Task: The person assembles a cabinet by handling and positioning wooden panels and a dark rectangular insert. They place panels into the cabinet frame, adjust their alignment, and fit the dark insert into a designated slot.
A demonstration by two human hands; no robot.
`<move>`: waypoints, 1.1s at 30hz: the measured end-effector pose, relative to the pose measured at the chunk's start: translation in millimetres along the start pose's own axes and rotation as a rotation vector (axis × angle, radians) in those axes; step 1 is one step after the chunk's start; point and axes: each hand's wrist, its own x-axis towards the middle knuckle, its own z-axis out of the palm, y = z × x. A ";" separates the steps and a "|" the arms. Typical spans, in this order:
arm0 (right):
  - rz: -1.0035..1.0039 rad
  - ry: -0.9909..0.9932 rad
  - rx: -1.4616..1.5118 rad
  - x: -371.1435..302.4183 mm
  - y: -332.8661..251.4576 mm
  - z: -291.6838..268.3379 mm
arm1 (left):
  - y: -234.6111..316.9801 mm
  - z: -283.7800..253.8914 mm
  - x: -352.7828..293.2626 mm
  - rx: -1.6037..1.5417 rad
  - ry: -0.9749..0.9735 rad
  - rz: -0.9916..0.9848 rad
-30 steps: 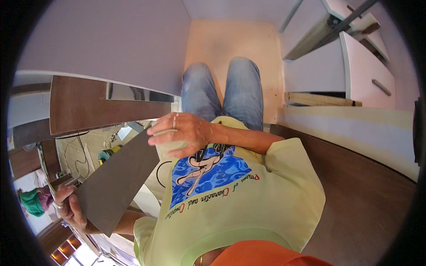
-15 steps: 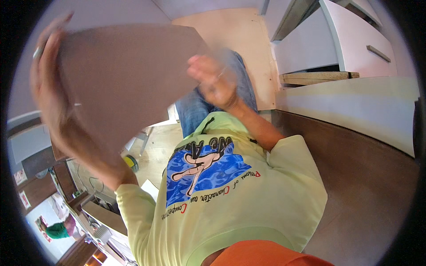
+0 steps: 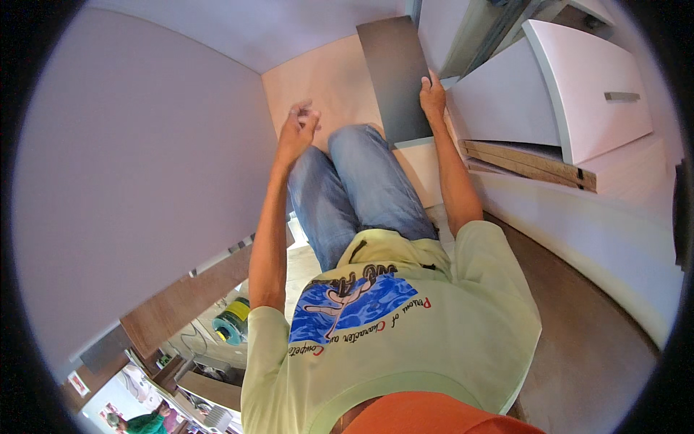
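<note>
Against white cabinets, dark panel stands lengthwise

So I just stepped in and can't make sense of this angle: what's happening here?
A person in a light green printed shirt and blue jeans is working inside a pale cabinet. Their right hand grips the edge of a dark grey panel, held up against the light wooden back wall. The left hand is raised beside it, fingers loose, holding nothing. White drawers sit open to the right.
</note>
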 end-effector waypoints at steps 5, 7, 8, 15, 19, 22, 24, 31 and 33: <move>0.172 -0.166 -0.214 9.0 40.5 15.8 | -64.4 30.0 16.6 0.049 -0.080 -0.123; 0.168 -0.148 -0.238 6.9 47.1 17.7 | -79.9 48.1 36.9 0.051 -0.095 -0.082; 0.191 -0.150 -0.258 3.8 49.5 18.2 | -86.8 58.0 48.0 0.051 -0.100 -0.070; 0.016 0.004 -0.279 -9.0 59.8 20.2 | -98.9 138.4 121.9 0.246 -0.172 0.071; 0.096 0.010 -0.309 -11.2 54.6 25.8 | -90.0 180.3 141.6 0.119 -0.153 0.058; 0.064 0.089 -0.316 -15.7 44.8 30.1 | -91.3 202.7 149.8 0.034 -0.131 -0.094; 0.007 0.124 -0.342 -21.2 37.2 31.9 | -95.9 211.0 147.8 -0.023 -0.097 -0.147; -0.061 0.024 -0.364 -35.2 24.6 32.5 | -94.8 222.9 140.9 -0.033 0.097 -0.155; -0.086 0.001 -0.373 -36.2 27.2 31.8 | -91.3 223.7 141.2 -0.040 0.095 -0.163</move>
